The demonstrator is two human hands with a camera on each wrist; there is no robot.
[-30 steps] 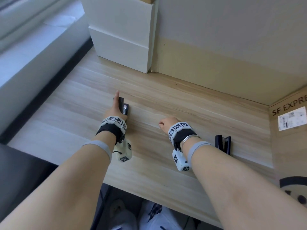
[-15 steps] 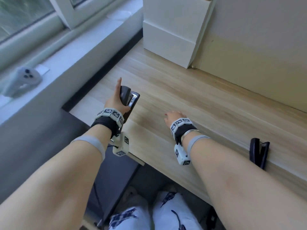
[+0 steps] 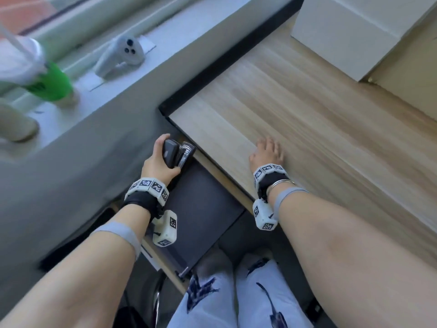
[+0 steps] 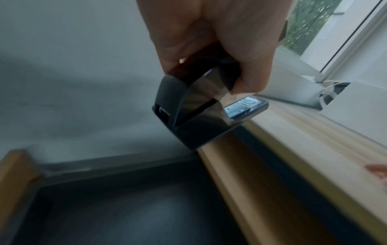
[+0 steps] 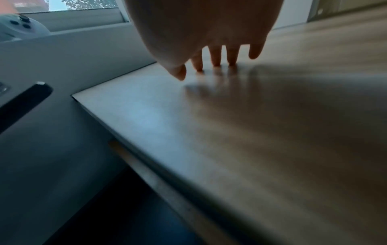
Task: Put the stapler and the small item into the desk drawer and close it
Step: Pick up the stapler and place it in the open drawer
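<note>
A pale wood counter fills the right half of the head view, running up to a white box in the upper right corner. Along the upper left of the frame lies a grey window sill with a white controller on it, a green cup further left, and window glass behind.

Your left hand sits left of centre, off the counter's near left corner, with fingers and thumb curled round the black stapler. The stapler is in the air above the open drawer, whose dark floor and wood rim show below and right of that hand. In the left wrist view the stapler hangs from your fingers in the middle of the frame, its shiny metal end just beside the counter's edge, with the dark drawer floor filling the lower part of the frame.

Your right hand lies right of centre, flat on the counter near its front edge, fingers loosely spread and holding nothing. In the right wrist view its fingertips touch the wood at upper centre; the thumb tip hangs just above it. A blurred dark edge at the left of that frame is probably the stapler.

Your lap in white patterned trousers shows at the bottom centre of the head view. The small item is out of sight in all three views.
</note>
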